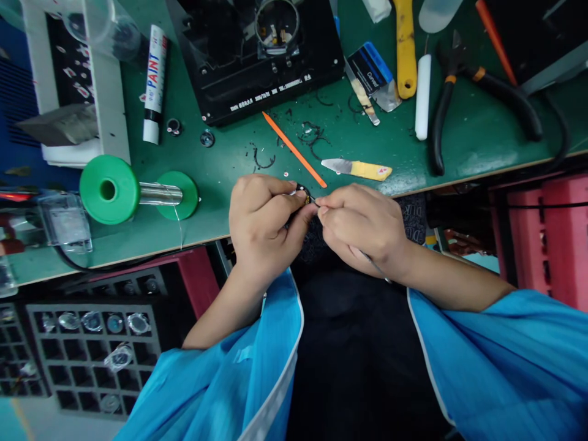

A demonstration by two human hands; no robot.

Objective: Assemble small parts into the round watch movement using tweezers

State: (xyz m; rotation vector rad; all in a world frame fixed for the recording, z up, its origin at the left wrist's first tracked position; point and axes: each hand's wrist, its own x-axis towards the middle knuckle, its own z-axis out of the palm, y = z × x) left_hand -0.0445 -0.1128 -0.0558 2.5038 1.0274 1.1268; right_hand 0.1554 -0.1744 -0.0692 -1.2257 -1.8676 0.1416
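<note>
Close to the bench's front edge, my left hand point(269, 223) pinches a small round dark part point(302, 192) between thumb and fingers; most of it is hidden by the fingertips. My right hand point(362, 223) is closed around a thin metal tool point(374, 263), its shaft coming out below the palm. The tool's tip meets the part, or lies right beside it. Just beyond my fingers rest an orange stick point(294, 149) and a small blade with a yellow-wrapped handle point(358, 168). Black scraps point(312, 135) are scattered near them.
A black fixture point(275, 92) stands at the back. Left are a paint marker point(155, 86) and a green solder spool point(109, 190). Right lie cutting pliers point(443, 116), a white-handled tool point(423, 98) and a yellow handle point(405, 49). Below the bench, a foam tray point(96, 355) holds several watch-like pieces.
</note>
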